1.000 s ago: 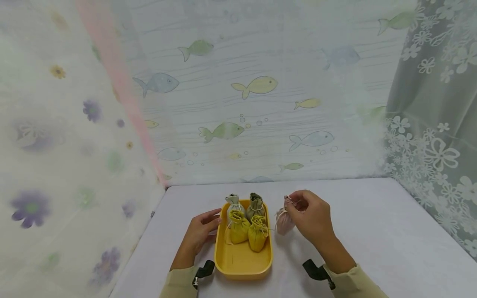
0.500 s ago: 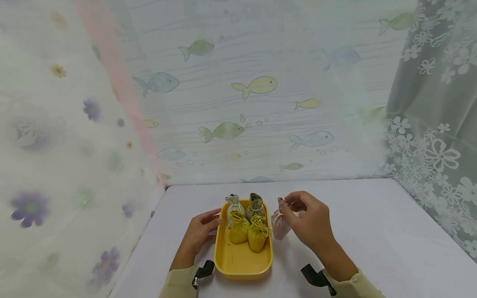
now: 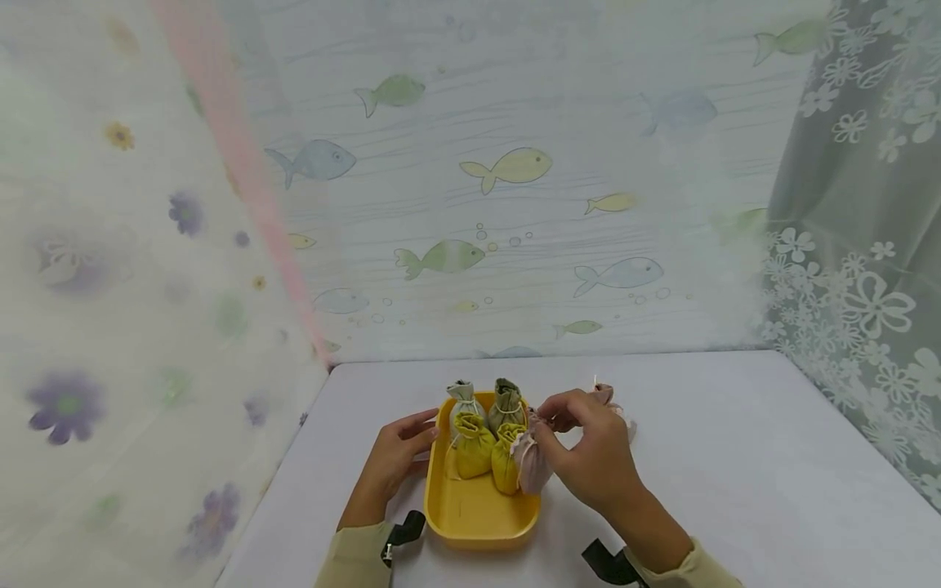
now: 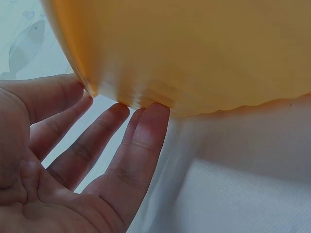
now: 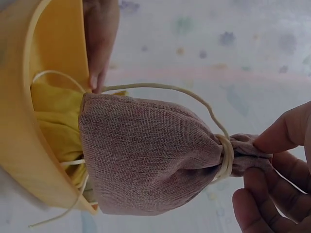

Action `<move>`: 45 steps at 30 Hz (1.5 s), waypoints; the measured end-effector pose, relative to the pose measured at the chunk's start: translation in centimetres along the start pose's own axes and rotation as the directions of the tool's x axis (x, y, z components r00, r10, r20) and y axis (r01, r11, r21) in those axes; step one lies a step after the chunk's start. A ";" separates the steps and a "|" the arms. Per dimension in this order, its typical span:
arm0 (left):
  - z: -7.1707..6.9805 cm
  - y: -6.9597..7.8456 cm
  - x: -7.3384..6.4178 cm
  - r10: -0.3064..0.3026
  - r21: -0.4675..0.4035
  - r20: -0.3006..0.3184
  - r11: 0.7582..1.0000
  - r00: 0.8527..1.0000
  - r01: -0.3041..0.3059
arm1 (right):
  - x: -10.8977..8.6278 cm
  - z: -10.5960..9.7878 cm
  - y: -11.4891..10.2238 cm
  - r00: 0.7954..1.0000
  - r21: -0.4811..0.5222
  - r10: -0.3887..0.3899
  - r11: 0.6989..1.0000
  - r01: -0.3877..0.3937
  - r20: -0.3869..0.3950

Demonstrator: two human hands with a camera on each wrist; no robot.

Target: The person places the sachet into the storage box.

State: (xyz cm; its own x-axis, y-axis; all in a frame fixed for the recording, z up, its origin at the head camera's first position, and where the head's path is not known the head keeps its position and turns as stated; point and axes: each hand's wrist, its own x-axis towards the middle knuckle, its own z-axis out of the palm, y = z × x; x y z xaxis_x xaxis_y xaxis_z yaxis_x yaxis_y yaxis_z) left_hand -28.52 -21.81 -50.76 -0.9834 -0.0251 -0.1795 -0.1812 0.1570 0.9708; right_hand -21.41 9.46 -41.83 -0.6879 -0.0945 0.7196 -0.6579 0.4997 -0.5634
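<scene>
My right hand (image 3: 597, 454) pinches the gathered neck of a dusty-pink drawstring pouch (image 3: 532, 467) between thumb and fingers. That pouch hangs over the right rim of a yellow tray (image 3: 481, 532), overlapping a yellow pouch (image 3: 503, 469). In the right wrist view its woven cloth and cream cord (image 5: 224, 158) are plain. At the tray's left side, my left hand (image 3: 398, 454) touches the outer wall, its fingers fairly straight. Also inside the tray are another yellow pouch (image 3: 473, 451), a pale grey pouch (image 3: 463, 397) and an olive pouch (image 3: 506, 406).
Partly hidden behind my right hand, a second pink pouch (image 3: 604, 393) is on the white table (image 3: 735, 457). Fish-patterned cloth (image 3: 507, 245) hangs behind the table, flowered cloth (image 3: 147, 327) at the left, and a lacy curtain (image 3: 867, 269) at the right.
My right hand has carried the pink pouch leftward from beside the tray to over its right rim. The second pink pouch has come into sight behind that hand. My left hand stays put.
</scene>
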 end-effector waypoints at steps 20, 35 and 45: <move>0.0 0.1 -0.1 -0.018 0.000 -0.013 1.000 1.000 0.018 | -1.3 2.8 -0.4 0.992 0.175 -0.079 0.983 0.060 0.104; -0.2 0.0 0.0 -0.008 -0.002 0.008 1.000 1.000 0.008 | -2.4 4.8 -1.6 0.987 0.272 -0.068 0.962 0.026 0.149; -0.1 -0.1 0.3 -0.002 0.008 0.002 1.000 1.000 0.002 | -3.3 6.2 -0.9 0.961 0.227 -0.056 0.974 -0.007 0.272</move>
State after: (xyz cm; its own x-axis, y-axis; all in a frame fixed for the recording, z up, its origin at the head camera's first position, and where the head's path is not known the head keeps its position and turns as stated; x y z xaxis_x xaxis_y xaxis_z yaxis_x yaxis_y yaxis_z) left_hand -28.78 -21.93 -50.95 -0.9830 -0.0236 -0.1820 -0.1834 0.1653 0.9690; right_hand -20.42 3.95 -46.22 -0.7072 -0.3535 0.6123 -0.7053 0.2918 -0.6461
